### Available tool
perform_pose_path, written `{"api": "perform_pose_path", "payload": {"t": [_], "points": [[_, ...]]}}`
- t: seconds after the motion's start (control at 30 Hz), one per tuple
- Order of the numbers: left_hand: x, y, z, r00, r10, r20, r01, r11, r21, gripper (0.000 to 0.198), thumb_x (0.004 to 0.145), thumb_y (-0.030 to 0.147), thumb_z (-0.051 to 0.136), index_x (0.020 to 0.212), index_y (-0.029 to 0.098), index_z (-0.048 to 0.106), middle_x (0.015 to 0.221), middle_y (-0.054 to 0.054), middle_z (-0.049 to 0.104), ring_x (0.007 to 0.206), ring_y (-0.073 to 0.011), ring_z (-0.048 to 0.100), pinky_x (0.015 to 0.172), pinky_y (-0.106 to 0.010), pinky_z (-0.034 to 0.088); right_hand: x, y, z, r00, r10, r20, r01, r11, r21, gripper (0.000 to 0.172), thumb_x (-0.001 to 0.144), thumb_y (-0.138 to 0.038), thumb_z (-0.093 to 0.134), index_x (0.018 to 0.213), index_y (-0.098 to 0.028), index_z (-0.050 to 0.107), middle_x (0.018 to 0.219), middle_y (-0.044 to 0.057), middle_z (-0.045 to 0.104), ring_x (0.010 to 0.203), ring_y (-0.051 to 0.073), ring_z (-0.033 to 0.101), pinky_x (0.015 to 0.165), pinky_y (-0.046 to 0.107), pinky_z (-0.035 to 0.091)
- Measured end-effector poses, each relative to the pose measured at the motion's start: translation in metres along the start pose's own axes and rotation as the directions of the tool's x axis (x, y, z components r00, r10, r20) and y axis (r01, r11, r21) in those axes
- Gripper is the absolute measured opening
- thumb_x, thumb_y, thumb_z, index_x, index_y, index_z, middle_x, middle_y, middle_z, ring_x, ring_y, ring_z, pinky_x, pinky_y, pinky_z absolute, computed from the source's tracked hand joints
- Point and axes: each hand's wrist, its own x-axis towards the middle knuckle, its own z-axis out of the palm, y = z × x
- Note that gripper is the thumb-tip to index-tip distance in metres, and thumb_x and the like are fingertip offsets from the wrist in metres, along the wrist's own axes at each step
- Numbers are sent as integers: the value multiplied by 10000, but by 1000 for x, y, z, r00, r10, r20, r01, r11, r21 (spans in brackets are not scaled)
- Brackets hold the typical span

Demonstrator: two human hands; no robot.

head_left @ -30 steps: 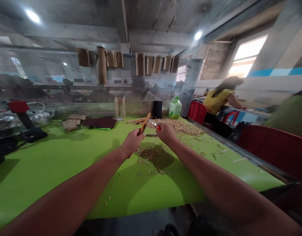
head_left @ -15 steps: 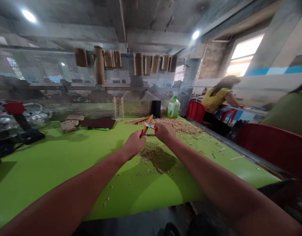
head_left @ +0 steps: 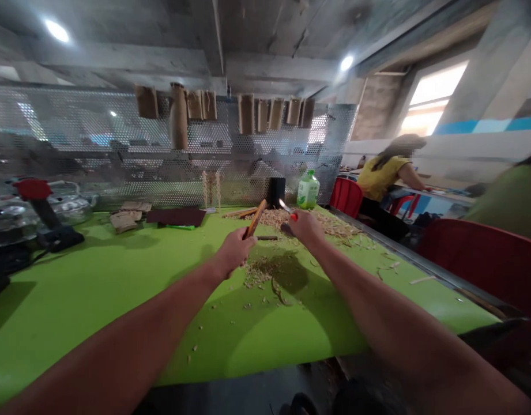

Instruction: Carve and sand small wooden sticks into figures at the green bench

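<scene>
My left hand (head_left: 237, 248) is closed around the lower end of a narrow orange-brown wooden strip (head_left: 257, 217), which slants up and to the right. In my right hand (head_left: 308, 226) is a knife (head_left: 285, 206) with a red handle and a short, shiny blade. The blade points up and left, apart from the strip. Below my hands, small wood shavings (head_left: 260, 271) are scattered on the green tabletop (head_left: 161, 311). A short dark stick (head_left: 267, 237) lies between the hands.
Behind my right hand is a larger heap of shavings (head_left: 338, 225), near a green-labelled bottle (head_left: 308, 190) and a black box (head_left: 277, 192). A dark red sheet (head_left: 176, 217) lies at back left. A perforated metal screen (head_left: 230, 155) bounds the table. A person in yellow (head_left: 373, 173) sits at right.
My right hand has moved right with the knife, and its blade has come away from the wooden strip. The left hand still grips the strip in about the same place.
</scene>
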Motion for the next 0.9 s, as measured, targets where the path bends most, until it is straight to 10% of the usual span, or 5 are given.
{"api": "perform_pose_path", "payload": {"t": [0.33,0.9], "points": [[7,-6,4,1000,-23,-1,22,989,-147,92,844,201,514,932,175,507,507,83,379,400,-69,345,393,-167,268,-39,-46,13,939,-330,102,340,934,-113,234,844,-269,466,904,-231,689,848,62,718,743,183,620,607,255,334],[-4,4,14,999,53,-1,-51,972,229,203,839,195,502,980,123,629,622,15,499,547,-111,407,554,-227,357,-8,-24,8,983,-167,70,177,969,-171,291,886,-253,464,1025,-195,713,986,134,727,924,248,677,760,295,460]]}}
